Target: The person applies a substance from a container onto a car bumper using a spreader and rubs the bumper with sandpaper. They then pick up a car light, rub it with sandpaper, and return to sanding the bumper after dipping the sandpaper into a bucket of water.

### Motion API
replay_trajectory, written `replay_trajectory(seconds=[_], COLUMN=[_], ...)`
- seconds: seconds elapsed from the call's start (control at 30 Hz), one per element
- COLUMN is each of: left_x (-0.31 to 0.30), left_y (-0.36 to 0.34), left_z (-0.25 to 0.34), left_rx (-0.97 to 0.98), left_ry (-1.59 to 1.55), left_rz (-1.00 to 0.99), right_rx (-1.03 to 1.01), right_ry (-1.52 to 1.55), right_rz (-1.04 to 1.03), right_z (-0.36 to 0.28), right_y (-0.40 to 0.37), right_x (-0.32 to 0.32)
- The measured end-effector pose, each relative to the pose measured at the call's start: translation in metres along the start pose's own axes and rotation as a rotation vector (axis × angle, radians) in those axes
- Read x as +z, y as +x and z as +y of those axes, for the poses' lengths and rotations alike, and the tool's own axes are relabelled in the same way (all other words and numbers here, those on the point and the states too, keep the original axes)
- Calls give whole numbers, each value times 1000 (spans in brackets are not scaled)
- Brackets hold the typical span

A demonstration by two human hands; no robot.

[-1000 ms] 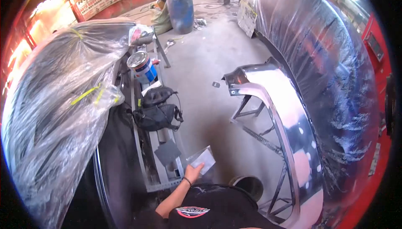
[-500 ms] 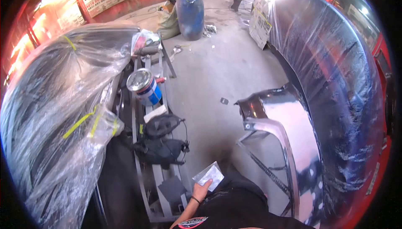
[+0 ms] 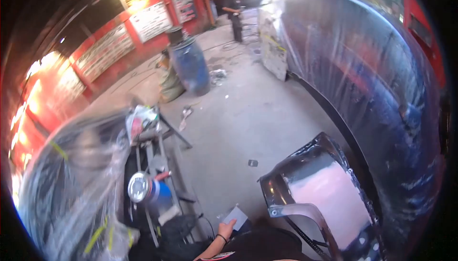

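Observation:
My left hand (image 3: 225,229), with a dark band at the wrist, pinches a flat, pale rectangular sheet (image 3: 235,218), its thumb lying on top. The sheet is held low in front of my dark clothes; its exact kind is blurred. Right of the hand stands a black car body panel (image 3: 329,189) with a large pink patch and a curved arch edge. To the left, a blue-labelled paint can (image 3: 161,192) with a metal lid sits on a metal stand, with a black bag (image 3: 177,227) nearer to me. My right hand is out of view.
Plastic sheeting covers a car on the left (image 3: 81,175) and another on the right (image 3: 353,74). A blue drum (image 3: 191,67) stands ahead beside a sack (image 3: 170,86). A small dark object (image 3: 253,163) lies on the floor. Farther off stands a person (image 3: 234,15).
My view has tilted up and turned, so the drum, can and panel sit lower in it and more of the far wall and the person shows. My left hand keeps hold of the sheet.

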State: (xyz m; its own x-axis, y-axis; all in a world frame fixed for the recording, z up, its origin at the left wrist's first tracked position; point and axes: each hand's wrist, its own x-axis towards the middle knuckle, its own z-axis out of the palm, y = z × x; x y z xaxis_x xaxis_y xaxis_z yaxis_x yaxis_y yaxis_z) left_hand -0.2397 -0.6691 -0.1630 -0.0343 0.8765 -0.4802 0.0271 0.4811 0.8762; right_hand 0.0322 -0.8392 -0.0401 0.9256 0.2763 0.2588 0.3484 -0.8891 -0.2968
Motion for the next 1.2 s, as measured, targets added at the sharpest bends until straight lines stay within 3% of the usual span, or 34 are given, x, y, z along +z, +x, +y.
replay_trajectory(seconds=[0.17, 0.23, 0.33, 0.37, 0.43, 0.57, 0.63, 0.83, 0.97, 1.2], left_x=[9, 11, 8, 9, 13, -15, -31, -68, -90, -151], left_y=[100, 145, 242, 280, 341, 445, 485, 543, 557, 548], left_z=[45, 53, 58, 66, 77, 124, 149, 179, 170, 179], left_rx=[-139, -355, -541, -550, -468, -355, -371, -368, -338, -361], left_ry=[123, 10, -38, -24, 320, 63, 86, 15, -82, -195], left_rz=[-179, -171, -346, -381, -187, -334, -316, -216, -105, 104], right_rx=[370, 480, 608, 641, 671, 620, 596, 546, 538, 343], right_ry=[-167, -250, -382, -417, -493, -657, -699, -744, -754, -687], right_rz=[171, 264, 382, 417, 482, 578, 611, 720, 764, 741], right_z=[-79, -115, -177, -205, -258, -345, -394, -517, -577, -671], right_y=[-2, 3, 0, -1, 0, 1, -1, 2, -2, 17], right_x=[2, 4, 4, 5, 0, -24, -25, -18, -13, 0])
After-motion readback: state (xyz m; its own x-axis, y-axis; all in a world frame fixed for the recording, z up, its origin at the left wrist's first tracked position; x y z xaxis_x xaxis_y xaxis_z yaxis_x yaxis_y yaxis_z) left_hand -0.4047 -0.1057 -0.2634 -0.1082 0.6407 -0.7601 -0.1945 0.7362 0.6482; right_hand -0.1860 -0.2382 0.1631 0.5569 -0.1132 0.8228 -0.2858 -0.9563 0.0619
